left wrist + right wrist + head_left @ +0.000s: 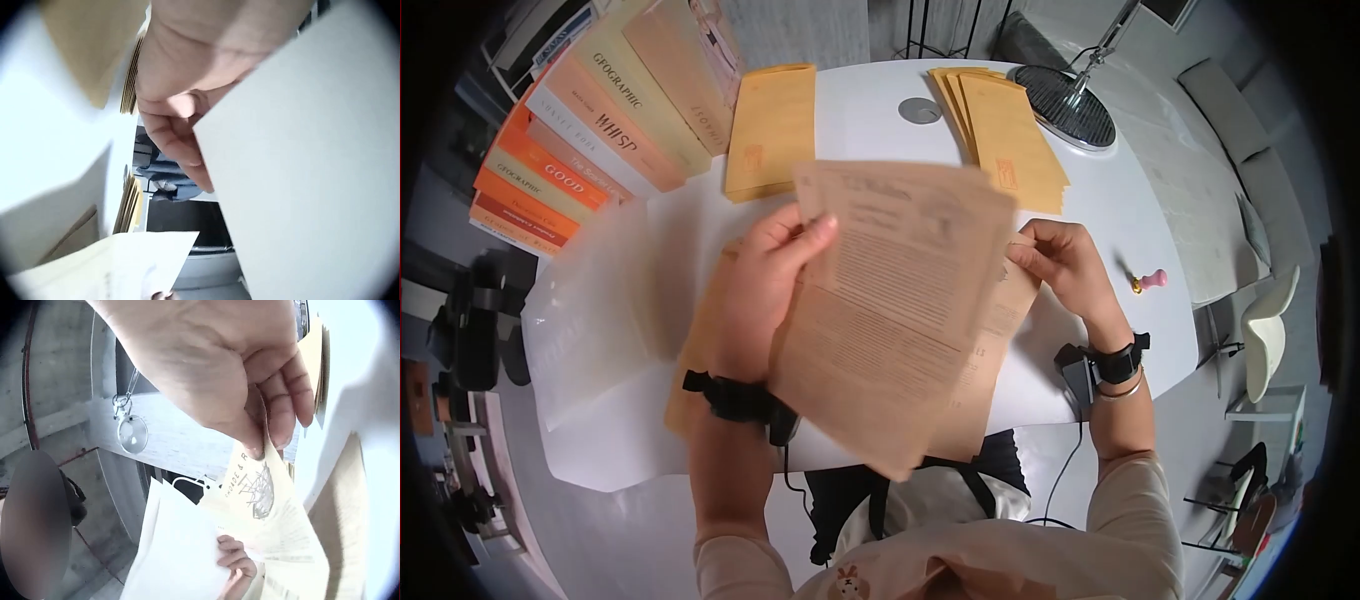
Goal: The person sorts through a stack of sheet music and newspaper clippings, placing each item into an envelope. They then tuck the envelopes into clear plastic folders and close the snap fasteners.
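Note:
My left hand (772,275) grips a few brown printed sheets (870,320) by their left edge, thumb on top. They are tilted up over the table's front edge. In the left wrist view, the pale back of these sheets (312,162) fills the right side. My right hand (1068,262) pinches the upper corner of another printed sheet (978,375), partly hidden behind the first ones. A sketchy drawing and lettering show on this sheet (259,494) in the right wrist view, just below the thumb and fingers.
Yellow-brown envelopes lie in a left stack (772,125) and a fanned right stack (1020,140) at the back. Books (600,120) stand at the left, beside a clear plastic bag (600,320). A lamp base (1065,105) is back right; a pink-handled seal stamp (1150,281) lies at right.

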`<action>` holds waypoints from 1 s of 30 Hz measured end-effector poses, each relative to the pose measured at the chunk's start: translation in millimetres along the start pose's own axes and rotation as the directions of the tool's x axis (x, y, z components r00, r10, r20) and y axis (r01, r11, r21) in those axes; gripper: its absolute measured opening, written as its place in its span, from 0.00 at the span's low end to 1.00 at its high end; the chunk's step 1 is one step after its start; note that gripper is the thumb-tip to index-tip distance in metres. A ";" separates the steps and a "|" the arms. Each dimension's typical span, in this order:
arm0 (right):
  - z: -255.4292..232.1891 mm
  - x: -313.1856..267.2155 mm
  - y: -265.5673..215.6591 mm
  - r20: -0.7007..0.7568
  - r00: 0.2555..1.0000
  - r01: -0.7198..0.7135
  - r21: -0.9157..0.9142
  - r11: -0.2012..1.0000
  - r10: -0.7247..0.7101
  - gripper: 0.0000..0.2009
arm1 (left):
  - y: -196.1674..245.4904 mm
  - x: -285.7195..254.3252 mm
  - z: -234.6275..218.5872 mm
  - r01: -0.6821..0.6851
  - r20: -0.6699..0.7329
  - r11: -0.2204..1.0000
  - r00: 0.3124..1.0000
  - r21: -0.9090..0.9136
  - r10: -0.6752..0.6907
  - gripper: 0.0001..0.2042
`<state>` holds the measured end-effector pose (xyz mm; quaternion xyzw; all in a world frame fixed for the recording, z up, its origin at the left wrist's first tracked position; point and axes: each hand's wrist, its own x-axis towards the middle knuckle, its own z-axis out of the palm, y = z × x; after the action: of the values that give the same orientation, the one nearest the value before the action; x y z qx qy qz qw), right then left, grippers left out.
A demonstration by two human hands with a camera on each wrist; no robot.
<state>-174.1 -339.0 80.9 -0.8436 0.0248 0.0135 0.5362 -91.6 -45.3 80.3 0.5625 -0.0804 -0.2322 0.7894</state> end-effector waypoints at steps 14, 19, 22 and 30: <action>11.6 3.6 15.8 -0.025 0.998 -0.023 0.654 0.756 0.052 0.27 | -40.0 9.9 28.9 -0.219 0.051 0.975 0.975 0.038 0.217 0.13; 43.4 -0.3 12.5 0.020 0.980 0.121 0.730 0.672 -0.198 0.32 | -42.5 5.7 39.6 -0.242 -0.086 0.964 0.964 0.113 0.252 0.14; 53.2 -8.2 -2.0 -0.021 0.998 0.066 0.594 0.801 -0.066 0.28 | -49.0 2.2 51.3 -0.274 -0.034 0.953 0.959 0.133 0.281 0.14; 43.6 -3.9 6.9 0.109 0.994 -0.035 0.517 0.855 -0.025 0.17 | -43.6 1.1 43.3 -0.233 -0.047 0.971 0.971 0.045 0.235 0.13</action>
<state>-178.3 -302.3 56.4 -0.6662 -0.0001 0.0550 0.7438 -119.5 -94.0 55.1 0.5703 -0.1303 -0.1213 0.8019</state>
